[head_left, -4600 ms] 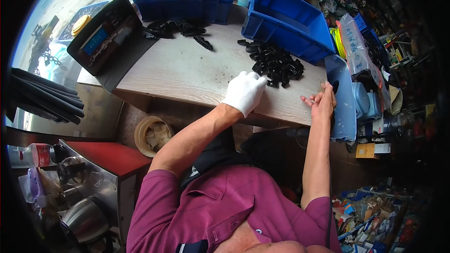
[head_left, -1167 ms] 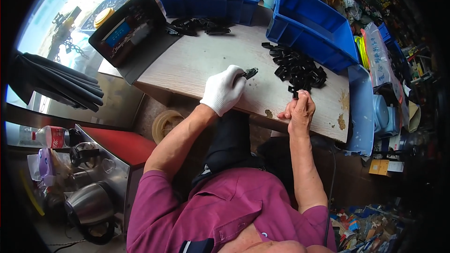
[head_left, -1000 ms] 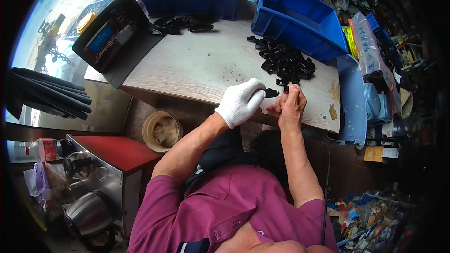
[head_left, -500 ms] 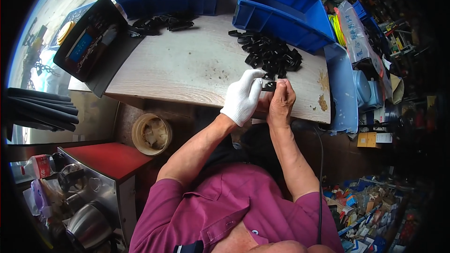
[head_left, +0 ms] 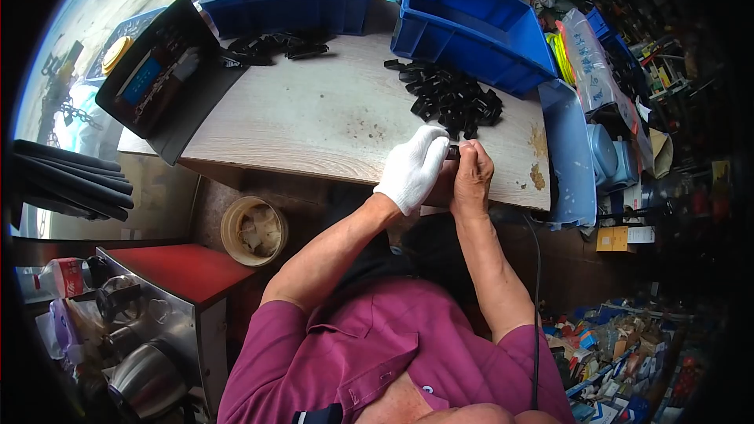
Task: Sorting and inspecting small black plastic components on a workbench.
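Observation:
My left hand (head_left: 415, 166), in a white glove, and my bare right hand (head_left: 472, 177) meet near the front edge of the table. Between their fingertips is a small black plastic part (head_left: 453, 152), mostly covered by the fingers. Both hands are closed on it. Just beyond them lies a heap of similar black plastic parts (head_left: 455, 98), its near end almost touching my fingers.
A blue bin (head_left: 471, 31) stands behind the heap; another blue bin (head_left: 290, 12), full of black parts, is at the back left. Loose black parts (head_left: 275, 47) lie before it, beside a propped tablet (head_left: 157, 74). A bucket (head_left: 254, 230) sits below the table.
My hands have drawn closer together, and the gloved fingers now cover more of the black part. The view has shifted slightly.

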{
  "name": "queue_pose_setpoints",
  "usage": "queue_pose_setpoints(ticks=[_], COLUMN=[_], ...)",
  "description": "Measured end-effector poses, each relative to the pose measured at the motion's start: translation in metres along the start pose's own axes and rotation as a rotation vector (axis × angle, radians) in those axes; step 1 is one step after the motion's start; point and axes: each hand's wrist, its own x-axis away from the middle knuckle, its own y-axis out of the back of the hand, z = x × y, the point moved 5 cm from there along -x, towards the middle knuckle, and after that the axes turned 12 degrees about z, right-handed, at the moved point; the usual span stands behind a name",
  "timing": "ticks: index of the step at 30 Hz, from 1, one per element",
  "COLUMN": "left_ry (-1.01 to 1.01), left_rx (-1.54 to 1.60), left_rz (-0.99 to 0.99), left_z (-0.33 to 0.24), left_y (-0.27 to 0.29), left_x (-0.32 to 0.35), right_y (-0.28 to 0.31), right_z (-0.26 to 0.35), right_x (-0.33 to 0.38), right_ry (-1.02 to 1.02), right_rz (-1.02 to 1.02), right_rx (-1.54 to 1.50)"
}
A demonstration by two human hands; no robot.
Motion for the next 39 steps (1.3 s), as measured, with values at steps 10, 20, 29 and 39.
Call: queue_pose_setpoints(ticks=[10, 20, 29, 39], left_ry=[-0.213, -0.201, 0.053, -0.056], left_rx=[-1.127, -1.16, -0.047, -0.075], left_rz=[-0.153, -0.154, 0.002, 0.042], left_z=[0.022, 0.035, 0.017, 0.004], left_y=[0.106, 0.101, 0.056, 0.038], left_x=[-0.106, -0.106, -0.039, -0.009], right_y=[0.075, 0.127, -0.018, -0.033], right_z=[0.031, 0.028, 0.009, -0.002], right_x=[-0.049, -0.055, -0.036, -0.028], right_ry=[-0.227, -0.231, -0.11, -0.081], right_rz=[-0.302, -0.49, 0.261, 0.243], right_rx=[-0.37, -0.178, -0.118, -0.088])
